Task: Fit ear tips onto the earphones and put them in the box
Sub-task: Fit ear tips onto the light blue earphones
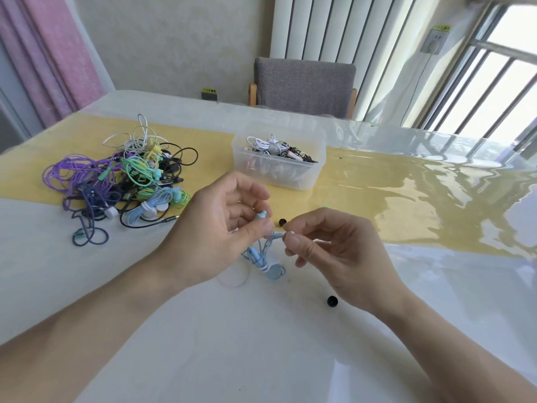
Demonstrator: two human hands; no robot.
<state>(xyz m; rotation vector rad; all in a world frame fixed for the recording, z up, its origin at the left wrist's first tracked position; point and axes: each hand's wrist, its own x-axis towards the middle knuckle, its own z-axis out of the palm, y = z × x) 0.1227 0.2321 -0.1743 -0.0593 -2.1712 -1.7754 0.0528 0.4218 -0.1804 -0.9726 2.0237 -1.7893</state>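
My left hand (220, 225) grips a pair of light blue earphones (263, 257), whose bundled cable hangs down to the table. One blue earbud (262, 215) shows between my left fingers. My right hand (334, 251) pinches a small white ear tip (290, 234) at the end of the other earbud. Two loose black ear tips lie on the table, one (282, 222) just beyond my hands and one (331, 301) by my right wrist. The clear plastic box (277, 161) stands behind, holding several white and black earphones.
A tangled pile of earphones (125, 181) in purple, green, blue, white and black lies at the left on the yellow runner. A grey chair (303, 85) stands at the table's far edge. The glossy table cover (436, 199) reflects the window at the right.
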